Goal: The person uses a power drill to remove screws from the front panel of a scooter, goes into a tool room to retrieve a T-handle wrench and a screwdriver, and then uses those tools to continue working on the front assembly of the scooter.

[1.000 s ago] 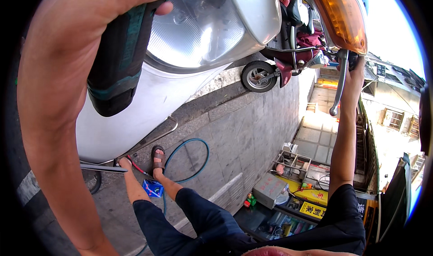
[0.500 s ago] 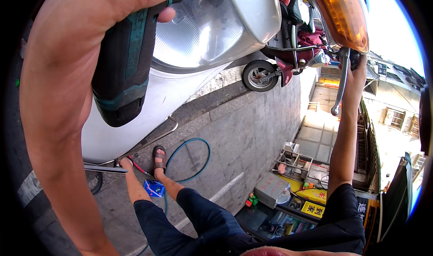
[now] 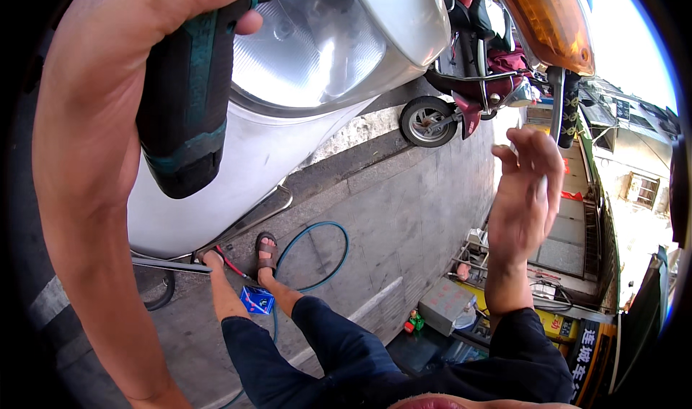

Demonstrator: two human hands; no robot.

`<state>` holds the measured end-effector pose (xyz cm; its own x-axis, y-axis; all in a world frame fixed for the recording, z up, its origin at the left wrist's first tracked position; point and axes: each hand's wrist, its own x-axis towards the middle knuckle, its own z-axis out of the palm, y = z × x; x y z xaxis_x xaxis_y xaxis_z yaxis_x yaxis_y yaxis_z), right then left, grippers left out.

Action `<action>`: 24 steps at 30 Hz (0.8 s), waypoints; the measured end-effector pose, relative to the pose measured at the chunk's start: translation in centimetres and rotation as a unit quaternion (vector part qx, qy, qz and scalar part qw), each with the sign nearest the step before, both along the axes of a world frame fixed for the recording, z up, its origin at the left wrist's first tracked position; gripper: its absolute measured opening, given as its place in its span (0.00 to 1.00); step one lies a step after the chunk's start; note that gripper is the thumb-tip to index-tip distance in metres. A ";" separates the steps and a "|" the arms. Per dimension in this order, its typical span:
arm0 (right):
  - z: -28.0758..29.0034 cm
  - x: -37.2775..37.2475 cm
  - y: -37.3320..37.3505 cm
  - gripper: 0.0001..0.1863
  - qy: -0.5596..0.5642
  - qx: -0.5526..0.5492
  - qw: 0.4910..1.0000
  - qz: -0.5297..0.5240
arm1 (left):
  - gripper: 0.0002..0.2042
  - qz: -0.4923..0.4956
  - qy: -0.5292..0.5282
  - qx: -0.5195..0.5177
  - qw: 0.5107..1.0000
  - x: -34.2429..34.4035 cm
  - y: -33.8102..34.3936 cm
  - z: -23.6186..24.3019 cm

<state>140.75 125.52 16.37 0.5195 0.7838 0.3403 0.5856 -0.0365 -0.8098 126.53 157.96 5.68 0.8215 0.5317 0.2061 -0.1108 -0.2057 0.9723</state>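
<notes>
My left hand [image 3: 166, 5], at the upper left, is closed on a black and teal cordless drill [image 3: 187, 106] held at the front of a white scooter [image 3: 238, 164], beside its headlight [image 3: 310, 48]. The drill's tip is hidden. My right hand [image 3: 526, 192] is off the handlebar, its fingers apart and loosely bent, below the brake lever [image 3: 556, 102] and patterned black grip [image 3: 569, 113]. An orange indicator lens [image 3: 555, 27] is just above the lever.
Behind stands a maroon scooter [image 3: 476, 91]. Paved ground [image 3: 382, 229] carries a looped blue hose [image 3: 346, 250] and a blue box [image 3: 258, 299] by my sandalled feet. A grey metal box [image 3: 443, 304] and cluttered shop front are at lower right, a pale building [image 3: 641, 164] at right.
My right hand has let go of the handlebar grip and moved down toward me, fingers loosened. My left hand and the drill have shifted only slightly.
</notes>
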 end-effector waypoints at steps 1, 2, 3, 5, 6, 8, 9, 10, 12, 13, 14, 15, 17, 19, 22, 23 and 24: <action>-1.1 1.9 1.4 0.25 0.114 0.030 0.992 -0.045 | 0.28 0.001 0.001 0.002 1.000 0.0 0.0 0.1; -2.0 4.2 2.7 0.24 0.279 0.089 0.952 -0.092 | 0.28 0.003 0.000 0.002 1.000 0.0 -0.1 0.1; -3.2 6.8 3.9 0.22 0.412 0.141 0.898 -0.065 | 0.28 0.005 0.000 0.003 1.000 -0.1 -0.1 0.2; -5.4 11.8 6.3 0.18 0.518 0.166 0.839 0.023 | 0.28 0.005 0.000 0.004 1.000 -0.1 -0.2 0.2; -5.6 12.8 6.3 0.18 0.498 0.166 0.848 0.071 | 0.28 0.007 0.001 0.005 1.000 -0.1 -0.2 0.2; -5.7 14.4 6.7 0.19 0.440 0.159 0.882 0.061 | 0.28 0.009 0.002 0.004 1.000 -0.1 -0.1 0.3; -5.5 14.4 6.8 0.19 0.409 0.153 0.899 0.019 | 0.28 0.009 0.002 0.004 1.000 -0.1 -0.1 0.2; -5.3 14.2 7.1 0.19 0.377 0.147 0.914 -0.023 | 0.28 0.010 0.002 0.003 1.000 -0.1 0.0 0.2; -5.0 13.4 8.2 0.20 0.341 0.141 0.928 -0.052 | 0.28 0.011 -0.001 0.001 1.000 -0.1 0.1 0.1; -4.9 13.1 8.9 0.22 0.323 0.140 0.934 -0.066 | 0.28 0.011 -0.001 0.000 1.000 -0.2 0.1 0.1; -5.0 12.8 9.3 0.21 0.319 0.156 0.932 -0.074 | 0.28 0.012 -0.002 0.000 1.000 -0.2 0.1 0.1; -5.1 12.8 9.8 0.21 0.315 0.173 0.930 -0.081 | 0.28 0.011 -0.002 0.001 1.000 -0.3 0.2 0.1; -5.5 13.0 10.4 0.20 0.308 0.206 0.924 -0.096 | 0.29 0.011 0.000 0.000 1.000 -0.4 0.4 0.1; -5.7 13.5 10.4 0.20 0.306 0.206 0.926 -0.081 | 0.29 0.012 0.001 -0.002 1.000 -0.3 0.5 0.1; -5.7 14.2 10.1 0.20 0.321 0.204 0.922 -0.070 | 0.29 0.014 0.002 -0.008 1.000 -0.3 0.6 0.0; -5.6 14.4 10.1 0.20 0.329 0.204 0.919 -0.069 | 0.29 0.010 0.002 -0.014 1.000 -0.2 0.6 -0.1; -5.6 14.5 10.1 0.20 0.327 0.214 0.918 -0.062 | 0.29 0.008 0.001 -0.017 1.000 -0.2 0.6 -0.1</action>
<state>155.22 135.61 10.74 0.7986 0.5721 0.1869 -0.0183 0.3334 -0.9426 126.38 158.53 5.54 0.8131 0.5515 0.1864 -0.1061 -0.1744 0.9789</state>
